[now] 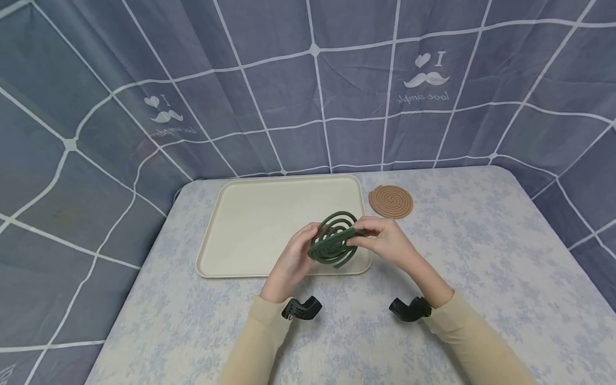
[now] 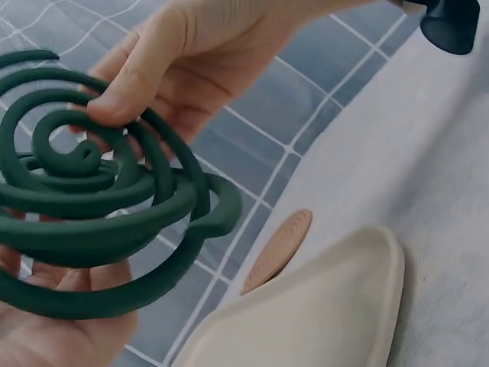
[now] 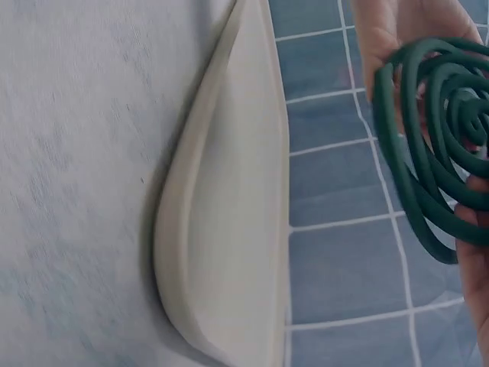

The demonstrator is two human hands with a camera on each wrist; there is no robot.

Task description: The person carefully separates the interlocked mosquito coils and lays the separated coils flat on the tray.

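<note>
- The right hand (image 1: pixel 387 241) pinches the edge of a green coil (image 1: pixel 332 246), its thumb pressed on the smooth rods and the other fingers on the far side.
- The left hand (image 1: pixel 294 258) grips the opposite edge, its fingers bent about the rods and partly hidden by them.
- The green coil is held up over the near right part of the tray, apart from its surface. It is dark and matte, made of round-sectioned spiral strands with blunt ends; some turns stand tilted while others lie flatter, overlapping. Whether it is one piece or two interlaced cannot be told.
- The tray (image 1: pixel 269 219) is a shallow, cream rectangle with rounded corners and a raised, smooth rim.
- Just beside its right edge lies a flat brown coil (image 1: pixel 391 201), its rings tightly wound.
- Soft beige sleeves (image 1: pixel 262 326) and black wrist cameras (image 1: pixel 301 308) sit behind the hands.
- The table (image 1: pixel 481 240) has a pale surface patterned in faint blue florals.
- Beyond hangs a creased grey-blue curtain (image 1: pixel 356 80) with white grid lines and printed moustaches.
</note>
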